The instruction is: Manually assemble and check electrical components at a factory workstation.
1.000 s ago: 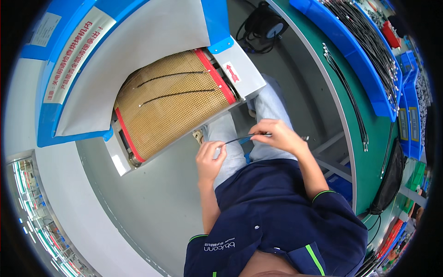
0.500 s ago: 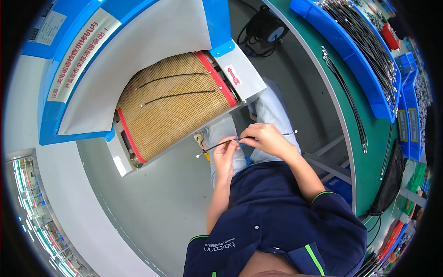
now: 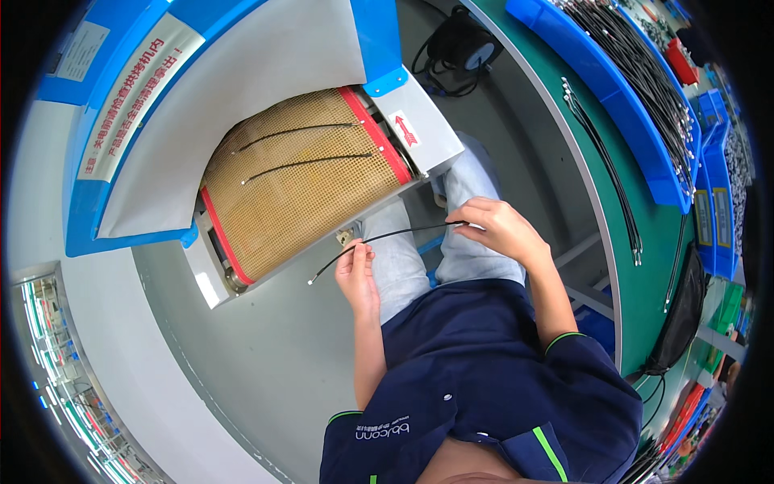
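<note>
A thin black cable [image 3: 411, 230] stretches between my two hands above my lap. My left hand [image 3: 357, 278] pinches it near one end, and a small white connector [image 3: 310, 282] sticks out past the fingers. The cable's other end runs into my right hand [image 3: 500, 228], whose fingers are closed on it and hide that tip. Ahead and to the left, two more black cables [image 3: 314, 163] lie apart on the tan mesh conveyor belt [image 3: 298, 210], which has red edges.
The belt comes out of a blue and white machine [image 3: 242, 105] under a pale curtain. At the right, a green bench [image 3: 588, 153] bears loose black cables [image 3: 605, 161] and a blue bin [image 3: 669, 173] packed with cables. A black cable reel [image 3: 472, 52] stands on the floor.
My hands have moved apart, the left toward the lower left and the right to the upper right. The cable between them is now stretched out longer. The belt's cables have shifted slightly left in view.
</note>
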Demonstrator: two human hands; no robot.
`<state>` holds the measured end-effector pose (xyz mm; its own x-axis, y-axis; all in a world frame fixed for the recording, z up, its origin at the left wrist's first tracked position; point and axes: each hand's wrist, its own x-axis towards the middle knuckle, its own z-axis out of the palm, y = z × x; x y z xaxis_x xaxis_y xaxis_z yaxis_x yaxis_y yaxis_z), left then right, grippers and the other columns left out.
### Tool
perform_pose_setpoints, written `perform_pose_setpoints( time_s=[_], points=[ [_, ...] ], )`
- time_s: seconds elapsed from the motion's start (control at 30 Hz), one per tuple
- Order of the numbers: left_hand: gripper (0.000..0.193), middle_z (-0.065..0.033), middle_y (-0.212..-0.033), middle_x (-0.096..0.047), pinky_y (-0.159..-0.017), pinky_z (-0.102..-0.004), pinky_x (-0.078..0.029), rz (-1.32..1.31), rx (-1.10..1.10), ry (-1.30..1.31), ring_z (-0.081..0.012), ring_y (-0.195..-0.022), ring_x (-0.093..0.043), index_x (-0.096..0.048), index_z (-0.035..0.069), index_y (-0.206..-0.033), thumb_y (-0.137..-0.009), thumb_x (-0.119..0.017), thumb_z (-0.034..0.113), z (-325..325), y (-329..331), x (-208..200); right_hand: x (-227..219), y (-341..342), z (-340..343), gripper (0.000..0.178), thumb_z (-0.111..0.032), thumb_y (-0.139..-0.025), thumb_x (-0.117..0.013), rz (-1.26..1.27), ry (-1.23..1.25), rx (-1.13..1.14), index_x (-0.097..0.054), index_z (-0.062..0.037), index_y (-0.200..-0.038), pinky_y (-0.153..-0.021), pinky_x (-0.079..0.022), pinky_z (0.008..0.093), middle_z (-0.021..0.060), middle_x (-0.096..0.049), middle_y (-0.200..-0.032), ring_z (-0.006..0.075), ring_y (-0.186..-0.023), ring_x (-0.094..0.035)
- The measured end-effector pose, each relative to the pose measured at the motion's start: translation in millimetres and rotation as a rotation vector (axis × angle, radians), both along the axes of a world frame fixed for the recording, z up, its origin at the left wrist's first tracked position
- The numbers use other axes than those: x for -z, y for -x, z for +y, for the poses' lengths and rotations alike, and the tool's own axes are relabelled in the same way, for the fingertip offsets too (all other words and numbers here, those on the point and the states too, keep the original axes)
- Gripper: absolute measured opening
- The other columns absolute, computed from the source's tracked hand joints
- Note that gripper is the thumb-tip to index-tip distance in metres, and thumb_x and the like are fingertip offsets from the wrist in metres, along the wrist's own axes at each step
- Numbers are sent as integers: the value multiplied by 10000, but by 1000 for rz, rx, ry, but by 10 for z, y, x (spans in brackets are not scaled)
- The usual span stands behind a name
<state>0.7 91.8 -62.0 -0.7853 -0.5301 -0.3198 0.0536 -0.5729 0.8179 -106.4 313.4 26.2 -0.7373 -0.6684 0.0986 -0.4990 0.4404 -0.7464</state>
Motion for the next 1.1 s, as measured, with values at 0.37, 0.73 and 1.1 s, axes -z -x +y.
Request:
perform_pose_setpoints(
  time_s=[0.37, 0.73, 1.1],
  points=[
    [144, -62, -863, -623, -697, -220, -513, 25, -24, -10, -112, -779, -605, -589, -1, -1001, -875, -578, 67, -53, -30, -40, 93, 12, 37, 142, -29, -707, -673, 314, 36, 36, -614, -32, -836, -630, -492, 309, 66, -600, -800, 220, -725, -597],
    [133, -67, -885, -622, -683, -227, -494, 71, -54, -8, -110, -777, -595, -596, -6, -992, -880, -564, 58, -100, -61, -75, 87, -37, -20, 104, -70, -727, -677, 233, 121, 153, -630, -28, -809, -591, -471, 321, 82, -568, -689, 228, -647, -576],
    [117, -74, -869, -612, -687, -245, -481, 76, -40, -32, -129, -760, -574, -605, -20, -962, -867, -574, 41, -113, -86, -100, 105, -31, -15, 89, -44, -719, -694, 98, 194, 153, -637, -25, -785, -558, -455, 304, 69, -582, -698, 208, -630, -565]
  ],
)
